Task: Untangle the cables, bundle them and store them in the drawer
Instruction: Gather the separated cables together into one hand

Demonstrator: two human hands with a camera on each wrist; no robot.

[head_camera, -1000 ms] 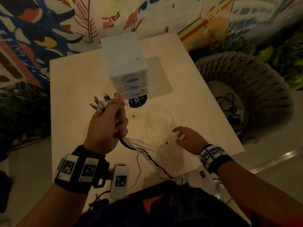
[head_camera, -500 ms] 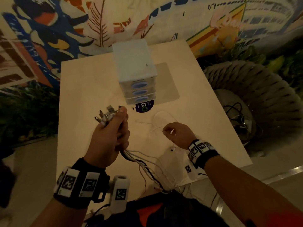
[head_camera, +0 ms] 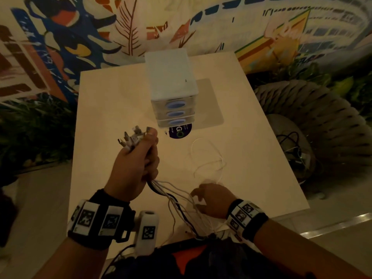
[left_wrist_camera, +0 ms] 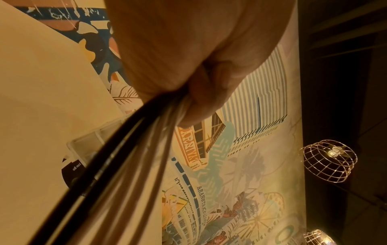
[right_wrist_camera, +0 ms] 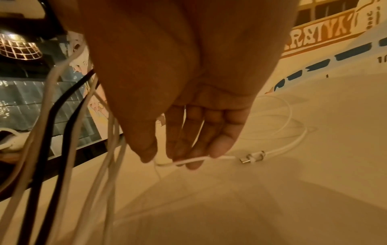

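My left hand (head_camera: 134, 168) is raised over the table (head_camera: 108, 109) and grips a bundle of white and black cables (head_camera: 177, 206). Their plug ends (head_camera: 132, 136) stick up out of the fist. In the left wrist view the cables (left_wrist_camera: 125, 157) run out under my left hand (left_wrist_camera: 188, 58). They trail off the table's front edge. My right hand (head_camera: 211, 200) is low by that edge. In the right wrist view its fingertips (right_wrist_camera: 194, 149) lightly pinch a thin white cable (right_wrist_camera: 188, 161) close to its connector (right_wrist_camera: 248, 159). The rest of that cable lies in a loose loop (head_camera: 207, 156). A white drawer unit (head_camera: 171, 83) stands behind, with all three drawers (head_camera: 174, 113) closed.
A round dark sticker (head_camera: 181, 131) and a clear mat (head_camera: 213, 101) lie by the drawer unit. A wicker chair (head_camera: 326, 125) with black cables (head_camera: 291, 143) on its seat stands to the table's right. A painted wall runs behind.
My right hand has drawn back from the loop toward the table's front edge, bringing the white cable's end with it. The left hand keeps its grip on the bundle.
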